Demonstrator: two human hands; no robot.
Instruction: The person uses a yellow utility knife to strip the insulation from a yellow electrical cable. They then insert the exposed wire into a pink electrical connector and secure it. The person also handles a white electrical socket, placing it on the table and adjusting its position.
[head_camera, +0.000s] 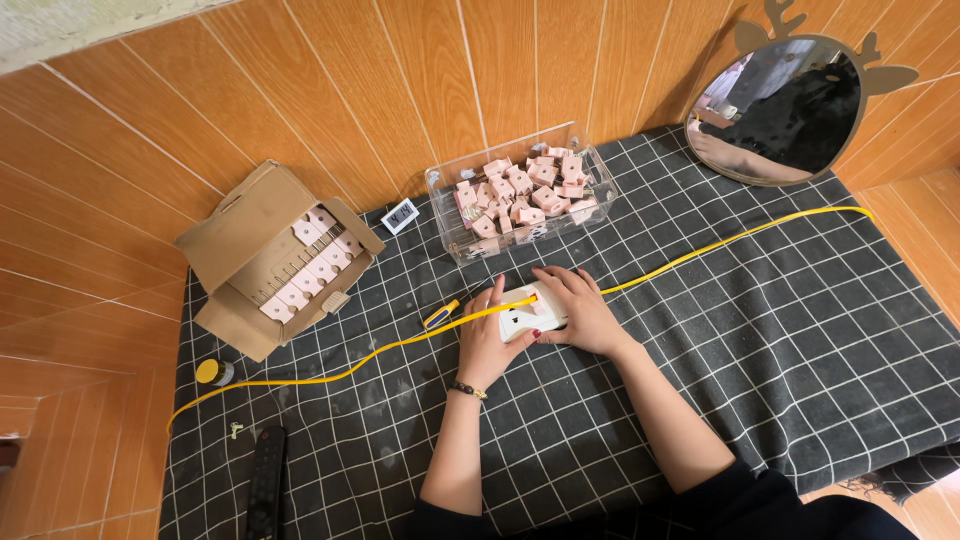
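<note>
**Pink-and-white block held in both hands over a yellow strip**

Pink and white, the small block (522, 318) sits on the checked cloth surface (800, 340), just in front of the clear plastic bin (443, 205). The left hand (483, 340) cups the block's left side, fingers curled against it, a beaded bracelet at the wrist. The right hand (578, 308) covers its right end, fingers bent and pressed onto the top. A yellow strip (720, 245) runs across the block, trailing away from the bin's front toward both edges of the cloth.

The bin holds a heap of pink blocks (525, 190). Left of the bin stands an open cardboard box (240, 225) with rows of the same pink pieces. Between box and bin lies a small white display unit (400, 215). A yellow-handled tool (440, 314) lies just below the bin's left corner. Well to the bin's lower left are a yellow-capped jar (213, 372) and a black remote (266, 482). Right of the bin leans an antlered round mirror (790, 110).
</note>
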